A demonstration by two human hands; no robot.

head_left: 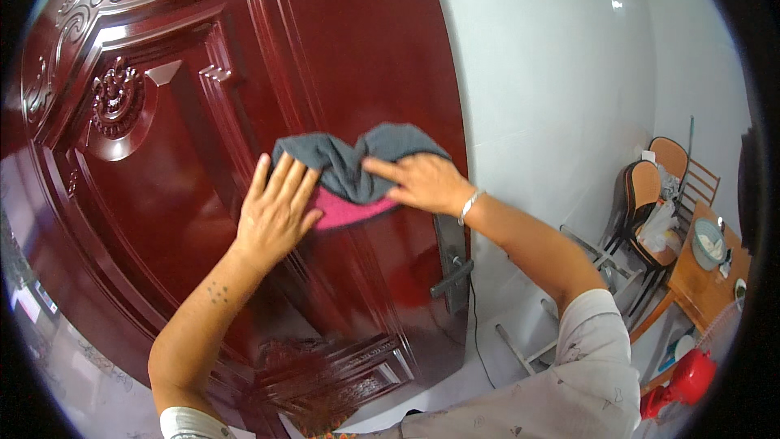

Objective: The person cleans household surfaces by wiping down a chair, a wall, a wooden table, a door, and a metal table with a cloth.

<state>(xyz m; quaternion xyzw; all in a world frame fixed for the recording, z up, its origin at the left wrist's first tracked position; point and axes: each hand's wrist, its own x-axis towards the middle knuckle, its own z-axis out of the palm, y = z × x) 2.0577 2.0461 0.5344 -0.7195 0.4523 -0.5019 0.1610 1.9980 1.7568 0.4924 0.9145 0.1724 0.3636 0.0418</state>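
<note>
A grey cloth (325,164) with a pink underside lies bunched against a glossy dark red door (370,49). My left hand (275,210) rests on the cloth's left part, its fingers stretched out and slightly spread. At the cloth's right end, my right hand (431,184) has the fabric under its palm and between thumb and fingers. Its index finger points left along a fold, while its other fingertips are partly hidden. A light bracelet circles the right wrist. Below the right hand, a dark lever handle (452,276) sticks out near the door's edge.
Carved relief (116,97) and raised mouldings cover the door's left part. A white wall (552,57) stands behind its right edge. At the right are a metal frame (528,349), stacked chairs (646,187) with plastic bags, a wooden table (699,289) with a basin (708,250), and a red object (691,375).
</note>
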